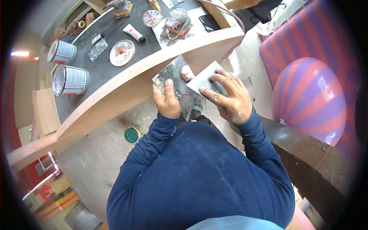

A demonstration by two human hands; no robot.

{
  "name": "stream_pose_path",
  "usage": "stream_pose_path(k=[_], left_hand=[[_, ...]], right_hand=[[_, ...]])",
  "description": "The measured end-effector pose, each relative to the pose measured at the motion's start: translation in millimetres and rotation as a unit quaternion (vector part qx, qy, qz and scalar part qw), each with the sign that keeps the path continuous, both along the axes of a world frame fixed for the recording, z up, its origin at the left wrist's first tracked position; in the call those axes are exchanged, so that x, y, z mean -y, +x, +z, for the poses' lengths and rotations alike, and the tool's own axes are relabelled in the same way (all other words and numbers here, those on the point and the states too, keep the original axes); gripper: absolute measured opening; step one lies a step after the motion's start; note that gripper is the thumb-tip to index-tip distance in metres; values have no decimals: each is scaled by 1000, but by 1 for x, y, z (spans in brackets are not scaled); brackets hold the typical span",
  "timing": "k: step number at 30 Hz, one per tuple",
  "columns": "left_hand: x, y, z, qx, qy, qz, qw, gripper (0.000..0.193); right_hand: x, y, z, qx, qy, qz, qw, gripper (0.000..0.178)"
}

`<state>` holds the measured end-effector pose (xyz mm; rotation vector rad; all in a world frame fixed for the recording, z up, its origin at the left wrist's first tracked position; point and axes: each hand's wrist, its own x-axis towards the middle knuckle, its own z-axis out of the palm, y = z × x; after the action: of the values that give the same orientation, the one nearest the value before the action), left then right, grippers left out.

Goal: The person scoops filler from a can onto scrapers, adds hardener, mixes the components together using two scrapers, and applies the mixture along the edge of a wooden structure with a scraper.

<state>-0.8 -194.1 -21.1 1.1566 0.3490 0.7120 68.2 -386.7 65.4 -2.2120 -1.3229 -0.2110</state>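
Observation:
My left hand (pixel 168 102) grips a dark, stained flat plate (pixel 173 71) by its near edge, thumb on top. On the plate's right side sits a lump of pink putty (pixel 187 73). A thin pale grey putty spreader (pixel 201 79) is in my right hand (pixel 234 99), its fingers spread over the top face; the thumb is hidden underneath. The spreader's left corner lies close by the putty; whether they touch, I cannot tell. Both tools are held above the floor, just in front of the curved wooden edge (pixel 143 71) of a workbench.
On the dark benchtop (pixel 103 78) stand two metal cans (pixel 72 80), a round white lid (pixel 122 53), a tube (pixel 134 33) and an orange-and-grey sander (pixel 177 23). A green-lidded can (pixel 132 134) is on the floor. At right are a striped balloon (pixel 309 99) and a dark beam (pixel 306 147).

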Motion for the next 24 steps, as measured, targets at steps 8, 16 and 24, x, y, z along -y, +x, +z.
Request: stream_pose_path(k=[8,16,24], left_hand=[[-81,28,2,-103,158,69,980,28],[-186,61,6,34,-83,-9,996,36],[-213,58,5,17,-94,-7,995,38]], right_hand=[[-70,-5,-22,7,-85,-60,995,51],[-100,64,-53,17,-207,-140,968,39],[-116,92,-74,35,-267,-143,952,39]])
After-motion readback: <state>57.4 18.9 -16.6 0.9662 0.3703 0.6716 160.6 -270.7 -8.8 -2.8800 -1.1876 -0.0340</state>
